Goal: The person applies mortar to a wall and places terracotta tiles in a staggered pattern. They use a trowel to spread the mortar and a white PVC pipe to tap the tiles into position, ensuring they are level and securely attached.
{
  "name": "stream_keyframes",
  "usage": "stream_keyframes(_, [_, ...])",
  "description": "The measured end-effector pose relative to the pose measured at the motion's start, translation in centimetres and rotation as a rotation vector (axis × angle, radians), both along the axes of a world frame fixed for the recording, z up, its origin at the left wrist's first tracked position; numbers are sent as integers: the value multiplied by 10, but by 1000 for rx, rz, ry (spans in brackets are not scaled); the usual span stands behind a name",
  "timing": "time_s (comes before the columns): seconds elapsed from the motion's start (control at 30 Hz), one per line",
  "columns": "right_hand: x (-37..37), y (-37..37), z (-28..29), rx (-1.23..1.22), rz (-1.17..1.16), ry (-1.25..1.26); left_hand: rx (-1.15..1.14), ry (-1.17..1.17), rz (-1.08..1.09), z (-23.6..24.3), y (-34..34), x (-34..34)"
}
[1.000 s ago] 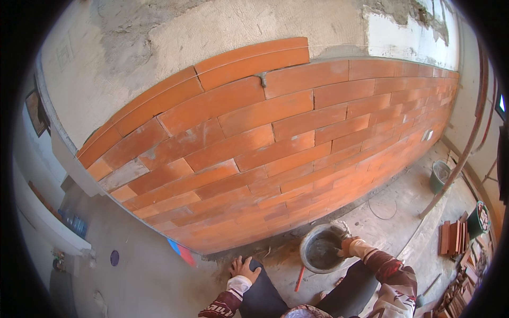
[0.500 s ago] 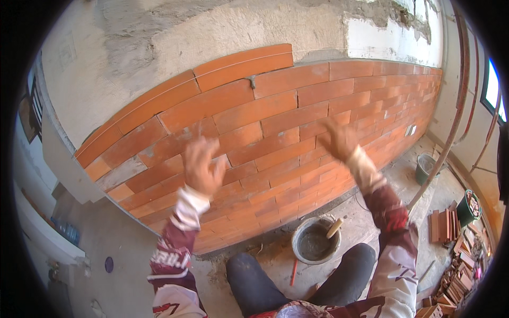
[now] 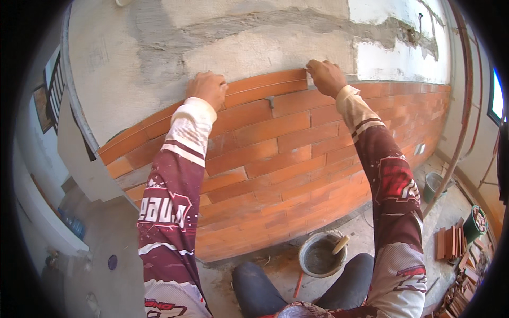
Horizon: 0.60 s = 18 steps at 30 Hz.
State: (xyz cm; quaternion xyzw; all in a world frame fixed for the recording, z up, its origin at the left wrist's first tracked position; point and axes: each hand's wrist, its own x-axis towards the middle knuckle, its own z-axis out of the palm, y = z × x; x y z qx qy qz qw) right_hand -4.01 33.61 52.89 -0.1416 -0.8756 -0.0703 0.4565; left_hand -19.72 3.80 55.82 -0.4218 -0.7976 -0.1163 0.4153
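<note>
An orange clay wall tile, long and narrow, lies in the top row of a tiled wall face, with a thin string stretched across its front. My left hand is curled over its top edge towards the left end, fingers bent. At the upper right corner of that tile, my right hand is closed with its fingertips at the end. Both hands appear to grip the tile, though the fingers partly hide the contact. Below, rows of orange tiles run along the wall, and a grey mortar blob sits at one upper joint.
Between my knees stands a bucket of grey mortar with a wooden-handled tool in it. A red stick lies beside it. At right are a leaning pole, another bucket, a green bucket and stacked tiles.
Both hands have risen from in front of the wall to the top tile, closing at its two ends. The view has tilted up slightly.
</note>
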Motion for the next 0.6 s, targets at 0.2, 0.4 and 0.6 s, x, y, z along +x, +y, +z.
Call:
stream_keyframes(0.2, [-1, -5, 3, -181, 123, -51, 4, 3, -24, 1, -1, -6])
stream_keyframes(0.4, [-5, -1, 1, -209, 149, -27, -48, -167, -41, 6, 1, -7])
stream_keyframes(0.6, [-2, -7, 0, -327, 200, 7, 27, -211, -145, 5, -2, -13])
